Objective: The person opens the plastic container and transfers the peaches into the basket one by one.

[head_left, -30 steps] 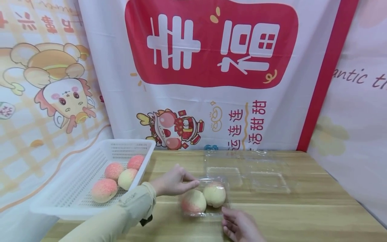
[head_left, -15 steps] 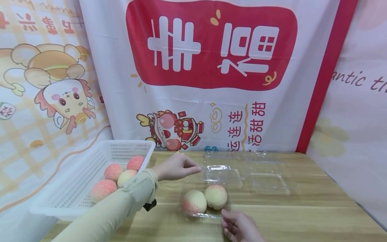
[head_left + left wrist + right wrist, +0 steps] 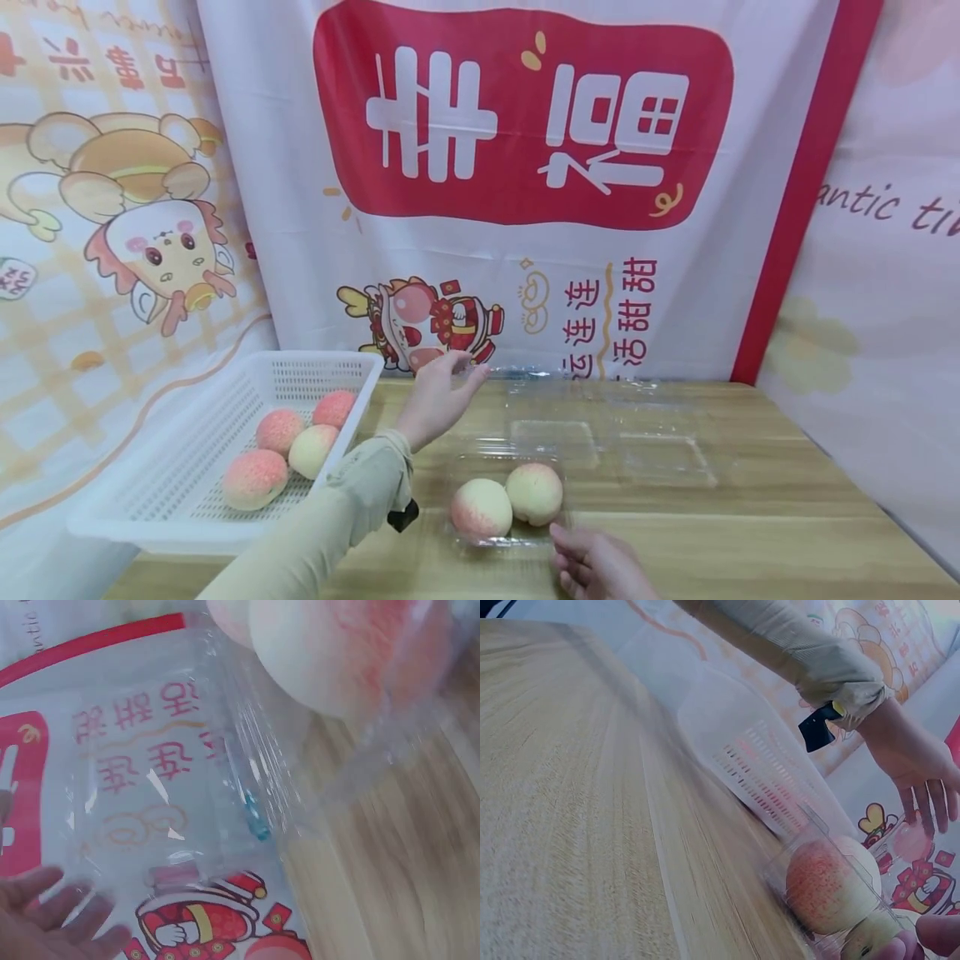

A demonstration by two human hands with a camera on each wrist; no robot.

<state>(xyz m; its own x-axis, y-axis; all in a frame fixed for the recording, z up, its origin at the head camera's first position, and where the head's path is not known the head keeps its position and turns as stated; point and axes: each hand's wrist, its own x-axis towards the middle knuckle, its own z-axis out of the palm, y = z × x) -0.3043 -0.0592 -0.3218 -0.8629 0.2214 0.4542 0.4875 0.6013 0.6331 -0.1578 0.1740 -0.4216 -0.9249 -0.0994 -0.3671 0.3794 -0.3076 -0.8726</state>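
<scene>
Two pink-and-cream peaches (image 3: 480,512) sit side by side in a clear plastic clamshell box (image 3: 517,543) on the wooden table. Its transparent lid (image 3: 157,772) is raised on the far side, and the printed cloth shows through it. My left hand (image 3: 438,400) is up beside the lid; in the left wrist view its fingers (image 3: 90,915) are spread and hold nothing. At the near right corner of the box, my right hand (image 3: 596,562) pinches the rim, its other fingers curled below. The right wrist view shows one peach (image 3: 829,885) through the box wall.
A white perforated basket (image 3: 187,537) stands at the left with several more peaches (image 3: 255,479) in it. Behind the box lie more clear plastic containers (image 3: 667,454). Printed cloths (image 3: 525,117) hang at the back and sides of the table (image 3: 735,550).
The lid has swung up and back from over the peaches. My left hand has risen away from the box toward the back cloth, its fingers opening. The right hand has stayed at the corner.
</scene>
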